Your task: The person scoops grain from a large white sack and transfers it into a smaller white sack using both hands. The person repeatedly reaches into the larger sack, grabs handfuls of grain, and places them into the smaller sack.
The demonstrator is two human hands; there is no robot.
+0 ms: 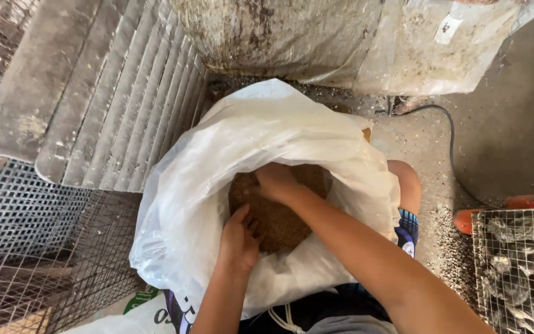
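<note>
Both hands are down inside the mouth of a white sack (217, 161) that stands open between the person's knees, and the sack holds brown, grainy feed (279, 219) which fills its lower part. The right hand (274, 181) reaches deepest, palm down on the feed near the far wall, its fingers curled under so that what they grip, if anything, cannot be told. The left hand (237, 238) lies at the near edge of the feed with fingers loosely spread, touching both the grain and the plastic beside it. To work well here, it seems wise to keep the sack's rim folded wide and upright, since the thin plastic slumps inward on the near side and could spill or hide the feed. The left hand looks best placed to pin that near wall back while the right one works the grain. A wire cage (517, 266) stands to the right and mesh panels (38, 260) to the left, both near, so elbows want care.
</note>
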